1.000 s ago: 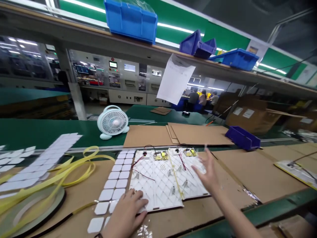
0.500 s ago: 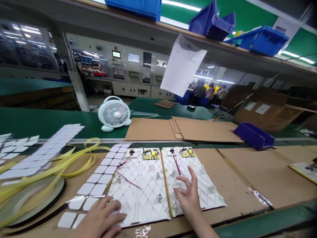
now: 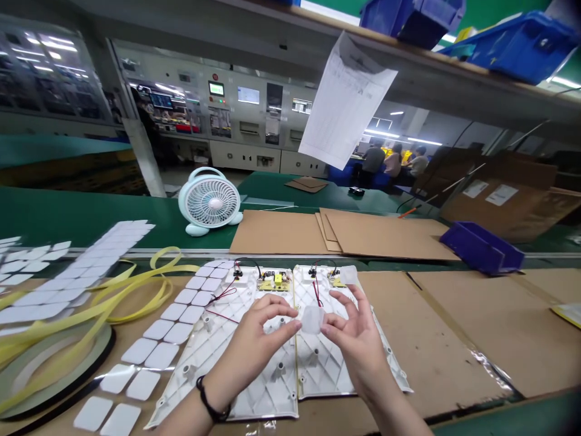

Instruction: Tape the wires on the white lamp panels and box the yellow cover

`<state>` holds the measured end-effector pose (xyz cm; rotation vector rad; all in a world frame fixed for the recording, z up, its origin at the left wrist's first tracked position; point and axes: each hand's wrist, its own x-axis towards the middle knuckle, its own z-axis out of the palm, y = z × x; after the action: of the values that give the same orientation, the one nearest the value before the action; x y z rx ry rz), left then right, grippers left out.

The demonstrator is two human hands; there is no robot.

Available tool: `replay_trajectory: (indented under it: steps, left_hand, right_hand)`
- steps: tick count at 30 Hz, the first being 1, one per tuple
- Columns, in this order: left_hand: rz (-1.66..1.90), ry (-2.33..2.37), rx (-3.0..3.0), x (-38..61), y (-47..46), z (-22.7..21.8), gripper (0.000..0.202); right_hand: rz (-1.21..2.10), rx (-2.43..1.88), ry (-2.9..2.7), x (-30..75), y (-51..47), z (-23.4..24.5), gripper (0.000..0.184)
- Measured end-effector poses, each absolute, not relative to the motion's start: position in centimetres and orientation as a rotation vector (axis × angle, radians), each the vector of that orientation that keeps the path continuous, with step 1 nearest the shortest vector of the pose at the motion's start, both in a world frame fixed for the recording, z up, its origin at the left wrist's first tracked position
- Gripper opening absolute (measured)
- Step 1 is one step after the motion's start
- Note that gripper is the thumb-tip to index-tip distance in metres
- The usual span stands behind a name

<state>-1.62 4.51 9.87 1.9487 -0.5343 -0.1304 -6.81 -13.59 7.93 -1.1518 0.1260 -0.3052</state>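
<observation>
White plastic panels (image 3: 267,393), two side by side, lie on brown cardboard (image 3: 436,327); at 12 o'clock hangs a printed sheet (image 3: 347,100), its writing too small to read. White pads (image 3: 158,330) sit in rows at 9 o'clock. Over the panels, the right hand (image 3: 358,345) pinches a translucent square pad (image 3: 313,319) between thumb and fingers, while the left hand's (image 3: 254,345) fingertips (image 3: 290,324) stay open just beside it
</observation>
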Motion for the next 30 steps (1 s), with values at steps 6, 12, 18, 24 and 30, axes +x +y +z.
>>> replay_trajectory:
  steps: [6, 12, 18, 24, 30]
  left_hand:
    - [-0.284, -0.527, 1.853, -0.6, 2.3, 8.5, 0.02]
    - [-0.192, -0.443, 1.796, 0.1, 2.4, 6.0, 0.023]
    - [-0.209, -0.205, 1.907, -0.2, 2.2, 4.1, 0.039]
    - [-0.29, -0.191, 1.95, -0.6, 1.8, 3.1, 0.043]
    - [-0.312, -0.213, 1.986, -1.4, 1.4, 2.6, 0.048]
  right_hand:
    - [-0.22, -1.223, 0.134, -5.5, -16.2, 7.7, 0.073]
    - [-0.379, -1.657, 0.279, 0.4, -25.0, 6.9, 0.035]
    - [0.125, -1.69, 0.508, 3.0, -31.3, 2.0, 0.038]
    - [0.142, -1.71, 0.533, 2.9, -31.1, -0.4, 0.03]
    - [0.135, -1.809, 0.522, 3.5, -31.5, -0.7, 0.028]
